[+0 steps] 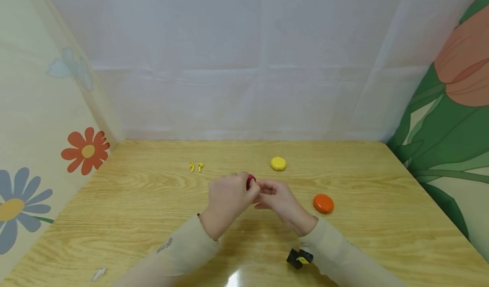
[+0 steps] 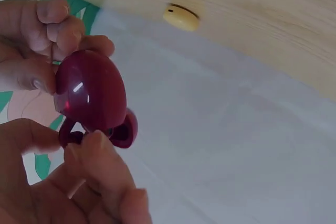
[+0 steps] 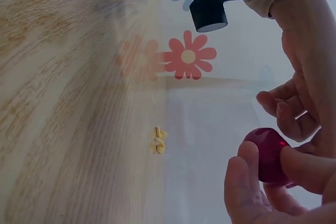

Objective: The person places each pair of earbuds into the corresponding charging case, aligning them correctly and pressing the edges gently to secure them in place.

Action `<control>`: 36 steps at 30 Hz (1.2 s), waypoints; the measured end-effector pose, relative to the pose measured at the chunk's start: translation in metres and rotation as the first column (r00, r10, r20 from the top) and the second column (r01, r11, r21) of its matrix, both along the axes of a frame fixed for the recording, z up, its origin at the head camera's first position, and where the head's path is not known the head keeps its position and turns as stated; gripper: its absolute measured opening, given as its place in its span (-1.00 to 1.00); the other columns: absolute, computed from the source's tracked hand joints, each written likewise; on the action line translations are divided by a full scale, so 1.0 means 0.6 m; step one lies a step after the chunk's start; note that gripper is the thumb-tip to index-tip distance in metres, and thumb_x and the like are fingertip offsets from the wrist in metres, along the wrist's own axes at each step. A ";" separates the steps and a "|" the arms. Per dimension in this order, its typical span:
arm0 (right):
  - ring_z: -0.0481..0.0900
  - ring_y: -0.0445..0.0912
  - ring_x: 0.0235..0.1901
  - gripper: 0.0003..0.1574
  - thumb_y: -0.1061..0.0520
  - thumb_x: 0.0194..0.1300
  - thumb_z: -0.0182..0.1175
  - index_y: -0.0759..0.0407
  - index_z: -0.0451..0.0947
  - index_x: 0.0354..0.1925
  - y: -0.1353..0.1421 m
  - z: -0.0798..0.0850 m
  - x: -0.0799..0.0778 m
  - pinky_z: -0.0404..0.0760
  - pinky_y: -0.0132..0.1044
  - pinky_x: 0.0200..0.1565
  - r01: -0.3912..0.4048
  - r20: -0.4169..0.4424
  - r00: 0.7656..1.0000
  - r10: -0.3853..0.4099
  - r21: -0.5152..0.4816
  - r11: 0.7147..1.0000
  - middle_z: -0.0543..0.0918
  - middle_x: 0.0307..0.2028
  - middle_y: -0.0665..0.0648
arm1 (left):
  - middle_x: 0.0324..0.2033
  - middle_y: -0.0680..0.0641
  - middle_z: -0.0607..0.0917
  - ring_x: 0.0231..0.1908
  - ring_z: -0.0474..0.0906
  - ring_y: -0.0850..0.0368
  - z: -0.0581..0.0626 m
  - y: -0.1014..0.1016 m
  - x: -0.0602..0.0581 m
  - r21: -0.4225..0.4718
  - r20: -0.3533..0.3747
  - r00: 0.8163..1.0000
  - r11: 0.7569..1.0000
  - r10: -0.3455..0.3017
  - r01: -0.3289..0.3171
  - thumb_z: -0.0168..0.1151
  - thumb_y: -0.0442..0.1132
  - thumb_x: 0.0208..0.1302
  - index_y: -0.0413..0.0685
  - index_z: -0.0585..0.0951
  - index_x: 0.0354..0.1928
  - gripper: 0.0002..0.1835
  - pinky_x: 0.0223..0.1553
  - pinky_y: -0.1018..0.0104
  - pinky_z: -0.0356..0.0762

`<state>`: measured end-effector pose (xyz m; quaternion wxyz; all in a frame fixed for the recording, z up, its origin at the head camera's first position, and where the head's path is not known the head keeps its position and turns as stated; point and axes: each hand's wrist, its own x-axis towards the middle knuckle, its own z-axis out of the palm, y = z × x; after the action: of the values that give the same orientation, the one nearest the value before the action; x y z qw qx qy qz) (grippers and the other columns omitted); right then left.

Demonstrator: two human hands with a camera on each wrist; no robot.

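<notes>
Between both hands, over the middle of the table, is a glossy dark red rounded earbud case (image 2: pixel 94 90), its far side hidden by fingers in the head view. My left hand (image 1: pixel 228 195) pinches its lower part in the left wrist view, where a thin curved piece and a hollow cup-like piece show beneath the smooth shell. My right hand (image 1: pixel 280 200) grips the shell from the other side; in the right wrist view its thumb and fingers close around the dark red shell (image 3: pixel 269 157). Fingertips of both hands nearly meet at the case.
Two yellow earbuds (image 1: pixel 196 167) lie at the back left of the wooden table (image 1: pixel 153 206). A yellow round case (image 1: pixel 278 164) sits behind the hands, an orange round case (image 1: pixel 323 203) to the right. A black wrist camera (image 1: pixel 299 258) hangs under the right sleeve.
</notes>
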<state>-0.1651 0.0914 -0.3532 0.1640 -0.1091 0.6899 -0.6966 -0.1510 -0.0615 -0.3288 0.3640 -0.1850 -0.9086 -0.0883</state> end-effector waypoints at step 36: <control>0.67 -0.08 -0.20 -0.53 0.25 0.41 0.14 0.52 0.40 0.18 0.010 0.015 0.006 0.63 -0.16 -0.07 -0.036 -0.007 0.999 0.036 -0.004 0.999 0.68 -0.12 0.23 | -0.61 0.05 0.50 -0.70 0.26 0.28 0.009 -0.029 -0.021 0.203 0.226 0.928 0.946 -0.298 0.254 0.22 -0.24 0.12 -0.07 0.67 -0.51 -0.88 -0.69 0.45 0.21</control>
<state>-0.1612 0.0973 -0.3440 0.1738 -0.1240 0.6868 -0.6947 -0.1637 -0.0788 -0.3236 0.2431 -0.2667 -0.9015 -0.2388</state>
